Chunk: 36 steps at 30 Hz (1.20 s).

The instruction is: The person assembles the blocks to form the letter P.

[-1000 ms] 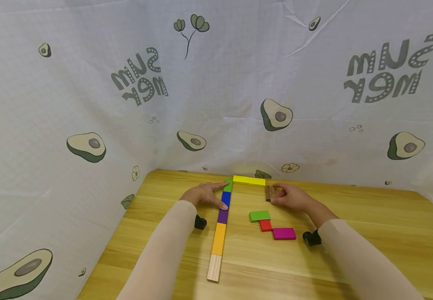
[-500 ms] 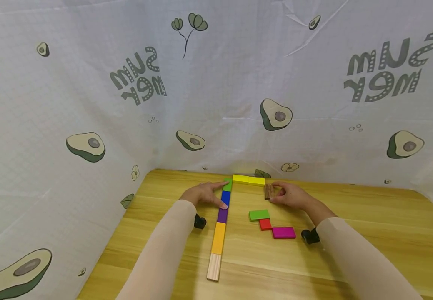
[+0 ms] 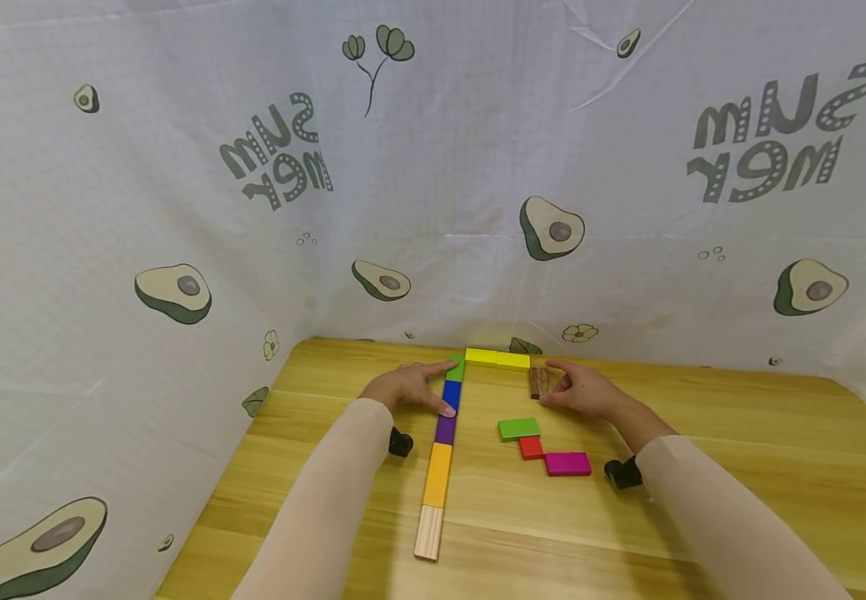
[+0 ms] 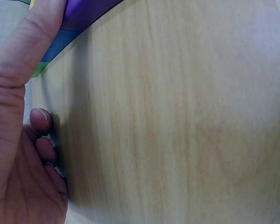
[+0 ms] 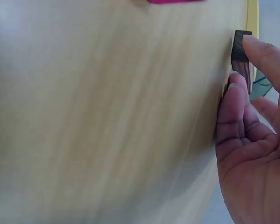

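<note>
In the head view a row of flat blocks runs away from the viewer: bare wood [image 3: 428, 533], orange [image 3: 438, 475], purple [image 3: 444, 430], blue [image 3: 451, 395] and green [image 3: 455, 368]. My left hand [image 3: 406, 388] lies along its left side, index fingertip on the green block and thumb at the blue-purple joint. The left wrist view shows its other fingers bent, holding nothing. Two yellow blocks [image 3: 498, 359] continue rightward from the green end. Close to their right end, my right hand [image 3: 584, 392] pinches a brown wooden block [image 3: 538, 383] between thumb and index finger.
Inside the corner lie a second green block [image 3: 518, 429], a red block [image 3: 531, 448] and a magenta block [image 3: 568, 464], touching in a stepped chain. A white patterned curtain [image 3: 433, 183] hangs behind the wooden table [image 3: 740, 467]. Black wrist devices [image 3: 400, 443] show beneath both sleeves.
The brown block shows slightly more of its top, as if turned a little in my right hand's fingers. My left hand and the other blocks keep their places.
</note>
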Motion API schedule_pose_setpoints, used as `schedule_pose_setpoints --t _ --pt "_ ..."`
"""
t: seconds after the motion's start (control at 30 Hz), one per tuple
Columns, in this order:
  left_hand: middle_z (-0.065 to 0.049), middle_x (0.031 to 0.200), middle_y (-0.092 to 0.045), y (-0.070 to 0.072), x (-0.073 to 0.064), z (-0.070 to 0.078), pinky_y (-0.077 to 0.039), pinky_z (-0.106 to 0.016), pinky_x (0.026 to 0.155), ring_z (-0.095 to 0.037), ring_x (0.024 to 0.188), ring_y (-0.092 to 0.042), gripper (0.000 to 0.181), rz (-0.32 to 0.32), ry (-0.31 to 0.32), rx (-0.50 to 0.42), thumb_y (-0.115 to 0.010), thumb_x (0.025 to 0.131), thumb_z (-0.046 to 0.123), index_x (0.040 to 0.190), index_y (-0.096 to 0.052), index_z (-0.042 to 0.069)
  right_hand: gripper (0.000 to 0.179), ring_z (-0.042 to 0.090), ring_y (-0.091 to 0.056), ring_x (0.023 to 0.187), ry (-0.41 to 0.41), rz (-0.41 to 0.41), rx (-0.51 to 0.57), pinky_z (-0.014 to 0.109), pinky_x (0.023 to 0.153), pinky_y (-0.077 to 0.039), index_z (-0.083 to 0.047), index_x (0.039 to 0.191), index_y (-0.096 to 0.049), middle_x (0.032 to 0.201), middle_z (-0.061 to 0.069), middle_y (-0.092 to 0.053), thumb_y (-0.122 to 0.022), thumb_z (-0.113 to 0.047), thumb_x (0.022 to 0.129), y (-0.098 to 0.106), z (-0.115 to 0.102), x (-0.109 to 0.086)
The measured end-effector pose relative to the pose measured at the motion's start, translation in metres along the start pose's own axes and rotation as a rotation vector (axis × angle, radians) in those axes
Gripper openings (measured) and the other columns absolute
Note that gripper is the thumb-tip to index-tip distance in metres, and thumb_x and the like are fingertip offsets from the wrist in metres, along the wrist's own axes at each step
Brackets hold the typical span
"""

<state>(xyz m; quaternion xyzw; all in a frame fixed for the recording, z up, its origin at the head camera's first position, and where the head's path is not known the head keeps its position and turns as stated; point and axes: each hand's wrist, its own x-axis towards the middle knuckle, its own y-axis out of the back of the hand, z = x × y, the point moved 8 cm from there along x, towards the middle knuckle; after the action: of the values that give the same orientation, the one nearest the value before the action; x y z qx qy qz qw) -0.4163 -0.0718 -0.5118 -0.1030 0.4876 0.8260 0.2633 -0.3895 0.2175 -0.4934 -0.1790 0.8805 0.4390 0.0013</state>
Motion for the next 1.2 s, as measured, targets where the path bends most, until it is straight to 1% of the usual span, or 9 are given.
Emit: schedule_pose_setpoints --t 0.2,0.4,0.53,0.63,0.73,0.83,0.93,1.0,1.2 --pt "-0.009 0.171 -0.022 -0.001 -0.001 0.001 -0.022 -0.072 0.120 -0.038 0.158 -0.016 0.099 -0.003 0.016 0.000 -0.085 0.071 0.064 0.153 -0.030 0.060 0.082 0.019 -0.063 0.088 0.017 0.038 0.041 0.031 0.077 -0.053 0.003 0.155 -0.032 0.102 0.012 -0.069 -0.076 -0.027 0.093 -0.002 0.000 -0.007" --pt "-0.009 0.171 -0.023 -0.001 -0.001 0.001 -0.022 -0.073 0.120 -0.039 0.158 -0.017 0.098 -0.007 0.011 0.001 -0.085 0.072 0.063 0.153 -0.029 0.060 0.077 0.019 -0.063 0.091 0.050 0.055 0.037 0.032 0.080 -0.055 0.000 0.154 -0.037 0.102 0.010 -0.069 -0.077 -0.024 0.093 -0.004 -0.006 -0.018" --pt "-0.009 0.171 -0.023 -0.001 -0.001 0.001 -0.022 -0.072 0.120 -0.039 0.158 -0.017 0.099 -0.003 0.009 0.004 -0.085 0.072 0.063 0.153 -0.029 0.060 0.067 0.017 -0.061 0.090 0.052 0.051 0.043 0.029 0.077 -0.054 -0.003 0.150 -0.044 0.102 0.008 -0.067 -0.076 -0.022 0.094 -0.008 -0.010 -0.027" --pt "-0.008 0.171 -0.023 -0.001 -0.001 -0.001 -0.022 -0.072 0.121 -0.039 0.158 -0.017 0.099 -0.001 0.014 0.004 -0.086 0.072 0.062 0.153 -0.029 0.060 0.055 0.016 -0.059 0.088 0.065 0.050 0.043 0.027 0.075 -0.053 -0.006 0.142 -0.053 0.100 0.005 -0.066 -0.075 -0.022 0.094 -0.013 -0.015 -0.034" --pt "-0.008 0.171 -0.023 -0.001 -0.001 -0.001 -0.022 -0.072 0.121 -0.039 0.158 -0.017 0.099 0.001 0.019 0.000 -0.086 0.071 0.062 0.152 -0.030 0.061 0.043 0.016 -0.057 0.086 0.088 0.028 0.048 0.026 0.072 -0.051 -0.006 0.133 -0.060 0.098 0.004 -0.065 -0.074 -0.022 0.095 -0.019 -0.022 -0.041" --pt "-0.009 0.171 -0.023 -0.001 0.000 -0.001 -0.023 -0.072 0.120 -0.039 0.158 -0.017 0.099 0.001 0.021 -0.001 -0.086 0.070 0.063 0.152 -0.030 0.061 0.038 0.015 -0.057 0.085 0.081 -0.017 0.054 0.026 0.070 -0.051 -0.007 0.127 -0.063 0.097 0.002 -0.064 -0.074 -0.023 0.094 -0.026 -0.027 -0.047" --pt "-0.009 0.171 -0.023 -0.001 0.001 0.000 -0.023 -0.072 0.120 -0.039 0.158 -0.017 0.100 0.001 0.026 -0.002 -0.086 0.070 0.064 0.152 -0.030 0.061 0.038 0.015 -0.056 0.083 0.066 -0.061 0.046 0.026 0.070 -0.051 -0.006 0.126 -0.064 0.096 0.002 -0.064 -0.074 -0.024 0.094 -0.032 -0.031 -0.050" --pt "-0.008 0.171 -0.023 -0.001 0.001 0.000 -0.023 -0.073 0.120 -0.038 0.158 -0.017 0.100 0.002 0.031 -0.004 -0.086 0.069 0.064 0.152 -0.030 0.061 0.038 0.015 -0.055 0.083 0.065 -0.078 0.030 0.027 0.071 -0.050 -0.006 0.125 -0.064 0.095 0.001 -0.064 -0.073 -0.023 0.093 -0.035 -0.034 -0.051" --pt "-0.009 0.171 -0.022 -0.001 0.000 0.000 -0.022 -0.073 0.120 -0.038 0.158 -0.017 0.099 0.003 0.026 -0.002 -0.086 0.071 0.063 0.153 -0.030 0.060 0.033 0.015 -0.055 0.081 0.065 -0.085 0.007 0.028 0.071 -0.050 -0.006 0.123 -0.065 0.094 0.001 -0.064 -0.070 -0.022 0.095 -0.038 -0.035 -0.048"
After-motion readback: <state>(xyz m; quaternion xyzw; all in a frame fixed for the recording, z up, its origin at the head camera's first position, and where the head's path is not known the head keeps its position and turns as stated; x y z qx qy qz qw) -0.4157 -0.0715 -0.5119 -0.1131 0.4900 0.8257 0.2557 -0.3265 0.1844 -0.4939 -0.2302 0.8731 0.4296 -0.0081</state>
